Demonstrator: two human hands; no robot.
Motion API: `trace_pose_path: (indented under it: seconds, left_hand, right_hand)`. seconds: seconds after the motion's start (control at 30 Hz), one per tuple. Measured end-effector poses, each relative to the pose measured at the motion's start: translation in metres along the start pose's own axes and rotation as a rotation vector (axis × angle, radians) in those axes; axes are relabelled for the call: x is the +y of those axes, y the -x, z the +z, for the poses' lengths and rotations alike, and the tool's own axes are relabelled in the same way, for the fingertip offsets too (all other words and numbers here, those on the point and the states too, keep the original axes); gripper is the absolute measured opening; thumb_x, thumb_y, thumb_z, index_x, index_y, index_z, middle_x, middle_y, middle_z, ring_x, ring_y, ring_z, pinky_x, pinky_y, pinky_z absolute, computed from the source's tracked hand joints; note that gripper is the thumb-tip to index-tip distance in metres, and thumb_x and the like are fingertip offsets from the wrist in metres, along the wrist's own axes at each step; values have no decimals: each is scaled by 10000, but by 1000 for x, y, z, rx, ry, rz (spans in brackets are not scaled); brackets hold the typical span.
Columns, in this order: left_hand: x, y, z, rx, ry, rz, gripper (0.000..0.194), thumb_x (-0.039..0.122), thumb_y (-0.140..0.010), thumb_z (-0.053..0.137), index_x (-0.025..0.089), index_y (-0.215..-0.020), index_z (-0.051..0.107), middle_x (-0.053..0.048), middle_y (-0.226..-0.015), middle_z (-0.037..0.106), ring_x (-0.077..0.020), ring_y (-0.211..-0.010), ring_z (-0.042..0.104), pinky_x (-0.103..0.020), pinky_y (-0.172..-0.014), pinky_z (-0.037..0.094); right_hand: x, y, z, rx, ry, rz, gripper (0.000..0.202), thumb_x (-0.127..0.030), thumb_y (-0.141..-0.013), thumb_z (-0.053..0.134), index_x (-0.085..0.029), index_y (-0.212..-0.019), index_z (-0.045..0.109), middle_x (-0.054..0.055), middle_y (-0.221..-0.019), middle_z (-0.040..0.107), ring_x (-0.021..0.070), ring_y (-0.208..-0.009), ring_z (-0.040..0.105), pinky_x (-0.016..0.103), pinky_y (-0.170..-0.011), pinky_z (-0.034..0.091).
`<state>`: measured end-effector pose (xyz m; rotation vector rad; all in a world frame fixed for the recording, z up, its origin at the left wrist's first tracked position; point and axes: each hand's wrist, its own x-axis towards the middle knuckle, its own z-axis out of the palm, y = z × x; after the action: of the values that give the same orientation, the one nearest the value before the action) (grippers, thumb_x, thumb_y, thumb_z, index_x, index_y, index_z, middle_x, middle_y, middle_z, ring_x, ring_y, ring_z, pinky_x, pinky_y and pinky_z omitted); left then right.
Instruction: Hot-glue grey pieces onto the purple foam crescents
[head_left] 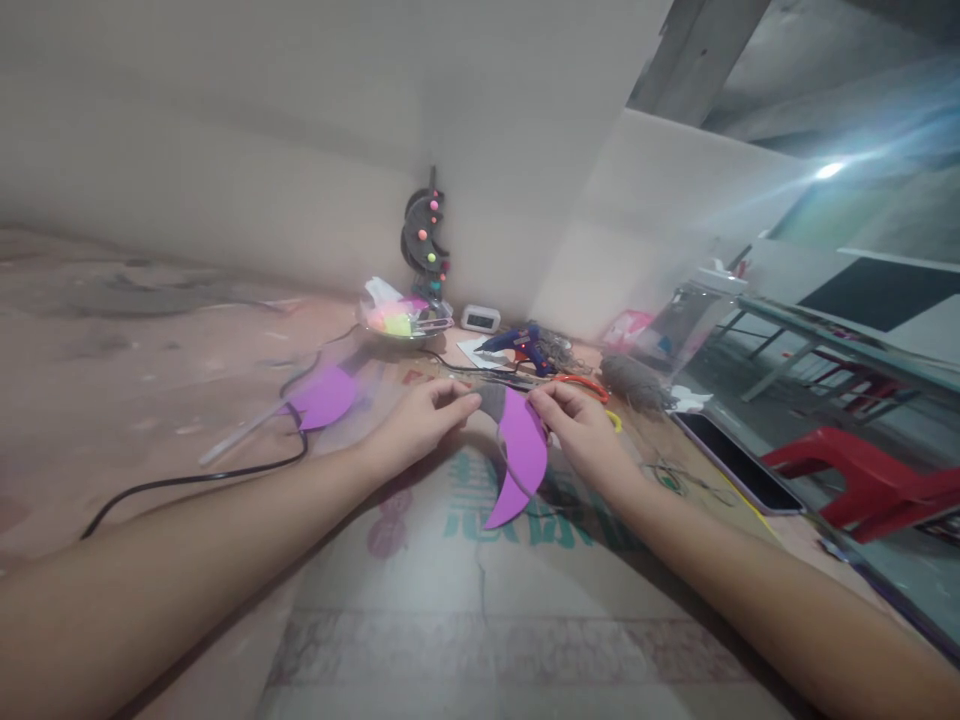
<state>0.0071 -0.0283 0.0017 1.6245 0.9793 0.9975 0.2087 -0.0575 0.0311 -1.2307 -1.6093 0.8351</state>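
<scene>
A purple crescent-shaped cutout (523, 455) is held up between my hands over a printed cardboard sheet (420, 590). Dark grey yarn (492, 401) is wound round its upper left end, and a loose strand crosses the purple face. My left hand (439, 410) pinches the wrapped end between thumb and fingers. At the right edge, my right hand (574, 425) grips the cutout's upper part, with some fingers hidden behind it. Left of my left hand lies another purple cutout (326, 397), blurred, beside a pale stick (240, 433).
Behind my hands are a blue glue gun (525, 347), orange-handled scissors (585, 386), a small white clock (480, 319) and a clear bowl (401, 325) of bits. A grey moon-shaped ornament (424, 235) stands by the wall. Rightward are a yarn ball (634, 378), jug (694, 315) and phone (739, 460). A black cord (195, 477) runs left.
</scene>
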Motion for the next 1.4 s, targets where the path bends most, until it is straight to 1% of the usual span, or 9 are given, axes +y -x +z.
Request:
trace_pose_path:
  seconds: [0.1, 0.23, 0.33, 0.57, 0.73, 0.9, 1.23, 1.33, 1.4]
  left_hand:
    - [-2, 1, 2, -12, -60, 64, 308, 467, -832, 553, 173, -740, 536, 49, -552, 491, -85, -479, 423, -203, -468, 312]
    - [-2, 2, 5, -51, -89, 116, 285, 436, -838, 550, 163, -760, 559, 33, -574, 530, -105, -532, 479, -212, -504, 346]
    - [-1, 3, 5, -56, -118, 124, 263, 407, -836, 554, 153, -769, 575, 26, -586, 539, -111, -553, 491, -219, -525, 357]
    - [-1, 5, 5, -103, -150, 161, 258, 390, -844, 537, 157, -740, 575, 21, -610, 538, -108, -569, 483, -216, -534, 343]
    - [0, 7, 6, -111, -170, 140, 272, 409, -839, 531, 164, -745, 603, 11, -607, 559, -116, -553, 482, -218, -509, 325]
    - [1, 7, 7, -112, -167, 136, 263, 407, -828, 541, 168, -740, 609, -1, -619, 585, -122, -559, 486, -216, -495, 320]
    - [0, 6, 6, -154, -187, 135, 285, 414, -839, 527, 164, -713, 579, 7, -605, 540, -111, -549, 474, -204, -475, 330]
    - [-1, 4, 6, -164, -132, 109, 303, 436, -835, 535, 164, -703, 555, 12, -591, 513, -105, -526, 465, -199, -456, 336]
    - [-2, 3, 5, -153, -91, 71, 317, 464, -829, 541, 164, -728, 561, 12, -598, 511, -106, -521, 467, -199, -446, 346]
  right_hand:
    - [1, -1, -1, 10, -21, -21, 298, -473, -804, 594, -177, -773, 586, -32, -614, 520, 104, -546, 460, 246, -531, 375]
    - [3, -1, -2, -11, 22, 1, 271, -438, -780, 615, -174, -719, 597, -21, -619, 542, 111, -570, 475, 248, -550, 385]
    - [2, 0, -1, -24, 41, 9, 260, -427, -772, 616, -173, -716, 601, -13, -650, 569, 118, -595, 499, 250, -570, 400]
    - [2, 0, 0, -28, 97, 22, 229, -400, -751, 629, -174, -721, 609, -13, -658, 577, 123, -606, 511, 250, -573, 407]
    - [0, 1, 0, -55, 107, 41, 228, -401, -755, 628, -177, -720, 605, -11, -655, 582, 129, -607, 518, 255, -579, 415]
    - [-3, 3, -1, -83, 116, 22, 218, -390, -765, 625, -178, -721, 601, -11, -664, 586, 128, -613, 525, 251, -581, 419]
    - [2, 0, 0, -104, 127, 18, 226, -394, -768, 611, -177, -714, 586, -22, -656, 559, 117, -593, 495, 246, -557, 382]
    - [4, -1, 0, -89, 151, -4, 260, -419, -798, 594, -180, -698, 569, -28, -630, 538, 115, -572, 477, 247, -542, 367]
    - [6, -2, -1, -58, 182, -56, 316, -443, -849, 539, -180, -675, 557, -23, -614, 525, 116, -569, 469, 250, -542, 362]
